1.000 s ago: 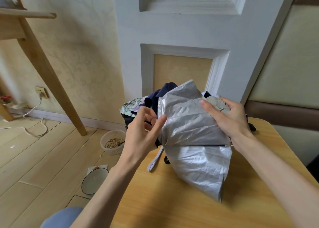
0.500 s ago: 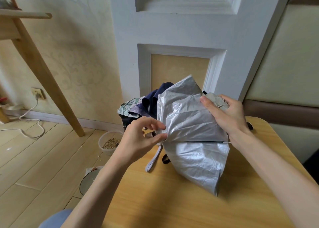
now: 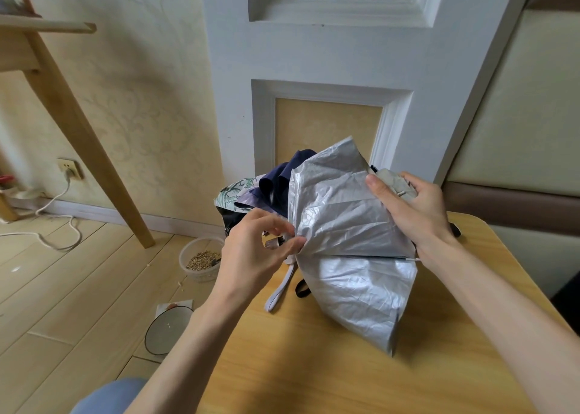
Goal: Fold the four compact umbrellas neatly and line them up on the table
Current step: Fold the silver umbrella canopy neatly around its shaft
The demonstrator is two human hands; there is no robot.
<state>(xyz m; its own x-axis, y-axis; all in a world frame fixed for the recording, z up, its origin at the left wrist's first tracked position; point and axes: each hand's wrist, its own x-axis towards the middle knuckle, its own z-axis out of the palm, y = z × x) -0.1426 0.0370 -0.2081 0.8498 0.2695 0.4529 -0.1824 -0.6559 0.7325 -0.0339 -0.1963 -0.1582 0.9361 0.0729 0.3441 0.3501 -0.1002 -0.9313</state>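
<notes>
The silver umbrella (image 3: 345, 225) is being held slantwise just above the far part of the table (image 3: 314, 376), its lower flaps sagging onto the wood. This is probably so that the loose cloth hangs free and each panel can be pulled flat before wrapping. The right hand (image 3: 417, 209) is gripping the bunched grey upper end, fingers curling round it and thumb lying along the cloth, acting as an anchor. The left hand (image 3: 251, 256) is pinching one crease of cloth between thumb and forefinger, near the handle end where a pale strap (image 3: 279, 291) is dangling. Behind it, a navy umbrella (image 3: 282, 178) and a flower-print umbrella (image 3: 238, 187) are lying heaped and unfolded, waiting at the table's far edge.
</notes>
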